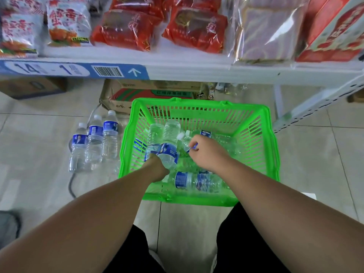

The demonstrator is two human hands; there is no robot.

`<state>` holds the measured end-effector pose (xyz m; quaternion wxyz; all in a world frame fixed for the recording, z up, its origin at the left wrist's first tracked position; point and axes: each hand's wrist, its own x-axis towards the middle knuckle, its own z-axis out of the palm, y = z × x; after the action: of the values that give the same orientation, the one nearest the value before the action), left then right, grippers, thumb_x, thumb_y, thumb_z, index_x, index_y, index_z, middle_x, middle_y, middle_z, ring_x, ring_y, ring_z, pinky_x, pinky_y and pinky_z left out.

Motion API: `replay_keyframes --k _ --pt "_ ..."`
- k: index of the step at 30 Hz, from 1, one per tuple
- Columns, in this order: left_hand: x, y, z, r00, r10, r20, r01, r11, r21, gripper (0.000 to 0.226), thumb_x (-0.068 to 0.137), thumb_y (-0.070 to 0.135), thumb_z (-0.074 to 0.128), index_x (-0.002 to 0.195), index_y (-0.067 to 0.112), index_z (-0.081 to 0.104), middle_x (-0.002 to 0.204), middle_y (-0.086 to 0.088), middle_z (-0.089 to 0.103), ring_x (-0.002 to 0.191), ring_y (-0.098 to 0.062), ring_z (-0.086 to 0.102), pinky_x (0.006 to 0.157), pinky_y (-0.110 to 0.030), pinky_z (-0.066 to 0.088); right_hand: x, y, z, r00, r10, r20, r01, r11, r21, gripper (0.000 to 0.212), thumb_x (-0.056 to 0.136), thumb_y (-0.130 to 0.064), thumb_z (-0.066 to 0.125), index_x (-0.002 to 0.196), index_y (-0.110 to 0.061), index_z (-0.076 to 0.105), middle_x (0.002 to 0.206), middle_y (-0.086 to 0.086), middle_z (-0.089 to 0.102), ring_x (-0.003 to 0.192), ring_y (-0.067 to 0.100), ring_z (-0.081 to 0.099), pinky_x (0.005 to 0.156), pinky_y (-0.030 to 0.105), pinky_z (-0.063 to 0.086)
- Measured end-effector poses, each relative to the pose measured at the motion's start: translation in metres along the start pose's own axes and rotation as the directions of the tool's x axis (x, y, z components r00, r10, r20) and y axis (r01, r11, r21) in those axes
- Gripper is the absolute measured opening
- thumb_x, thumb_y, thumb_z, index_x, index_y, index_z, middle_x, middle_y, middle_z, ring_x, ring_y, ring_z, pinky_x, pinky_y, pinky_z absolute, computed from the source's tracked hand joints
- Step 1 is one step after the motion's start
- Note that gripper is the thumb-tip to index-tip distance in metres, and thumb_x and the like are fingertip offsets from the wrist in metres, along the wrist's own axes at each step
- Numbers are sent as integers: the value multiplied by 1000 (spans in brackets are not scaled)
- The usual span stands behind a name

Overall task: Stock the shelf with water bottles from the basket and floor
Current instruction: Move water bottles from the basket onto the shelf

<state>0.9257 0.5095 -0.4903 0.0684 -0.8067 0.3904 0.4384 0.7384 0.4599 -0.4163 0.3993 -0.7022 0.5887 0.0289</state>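
Note:
A green plastic basket (272, 146) sits on the tiled floor below the shelf (197, 72) and holds several clear water bottles with blue labels. My left hand (157, 168) is inside it, closed around two bottles (169, 146) held together with their bases pointing away from me. My right hand (206, 152) is closed over another bottle (186, 140) lying in the basket, fingers on its blue label. A further bottle (195, 181) lies across the near side of the basket. Three bottles (94, 140) stand upright on the floor left of the basket.
The shelf above carries red and white snack packets (126, 28) and a blue rail label (74, 70). An open cardboard box (118, 97) sits under the shelf behind the basket. A grey cable (71, 184) runs along the floor on the left. A white shelf upright (315, 103) slants at right.

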Motion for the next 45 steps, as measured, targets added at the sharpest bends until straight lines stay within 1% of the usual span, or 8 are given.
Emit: replay_keyframes --k 8,15,22,26,29,33,37,45 --pt "-22 23 -27 997 76 18 -69 962 -266 38 84 26 74 109 10 49 79 -8 60 62 -20 57 52 -24 39 -6 -3 -1 993 -77 88 89 986 -144 38 94 -23 63 132 -25 54 119 -1 63 93 17 63 75 33 52" --pt "-59 57 -82 997 -34 74 77 686 -724 20 90 28 64 87 9 63 50 -10 65 32 -11 34 40 -16 30 -5 -25 -1 973 -231 -23 232 973 23 87 81 -43 83 152 -29 36 152 3 50 122 28 59 94 39 51" --pt "-113 79 -110 977 70 201 82 749 -657 17 91 35 60 92 18 61 57 -5 66 34 -3 37 38 -13 27 -22 -43 -2 922 -306 -237 350 921 173 48 86 -37 73 129 -27 54 118 -6 67 100 18 64 76 34 49" --pt "-124 89 -125 978 207 39 -134 753 -645 27 96 42 57 92 15 60 57 -1 66 43 -12 46 48 -20 36 -24 -37 -25 930 -206 -303 330 830 450 38 86 -37 81 117 -25 64 102 -10 70 88 9 64 78 31 50" --pt "-124 85 -129 932 361 -16 -303 759 -576 22 96 34 61 109 16 62 92 2 72 80 -13 63 69 -31 49 -23 -31 -61 951 -123 -282 277 743 610 24 85 -36 82 103 -28 69 94 -5 75 86 14 71 83 43 58" --pt "-127 69 -119 820 565 91 -515 798 -311 76 85 36 81 149 30 40 141 11 55 129 -8 51 108 -33 42 -36 -43 -120 934 -303 -187 353 718 600 34 78 -39 82 109 -39 69 96 -14 78 90 5 73 74 40 63" --pt "-161 74 -142 765 638 90 -614 764 -197 78 82 47 82 147 44 38 124 32 57 109 22 52 94 -18 41 -69 -76 -181 921 -374 -110 356 692 628 40 78 -39 76 117 -36 67 103 -19 75 92 2 71 64 24 57" --pt "-322 131 -223 779 574 -252 -595 804 -10 68 66 70 79 115 34 49 110 14 64 96 -12 64 78 -34 53 -178 -191 -294 937 -254 -239 349 693 631 46 75 -44 82 117 -30 67 111 -8 76 104 9 72 93 38 57"
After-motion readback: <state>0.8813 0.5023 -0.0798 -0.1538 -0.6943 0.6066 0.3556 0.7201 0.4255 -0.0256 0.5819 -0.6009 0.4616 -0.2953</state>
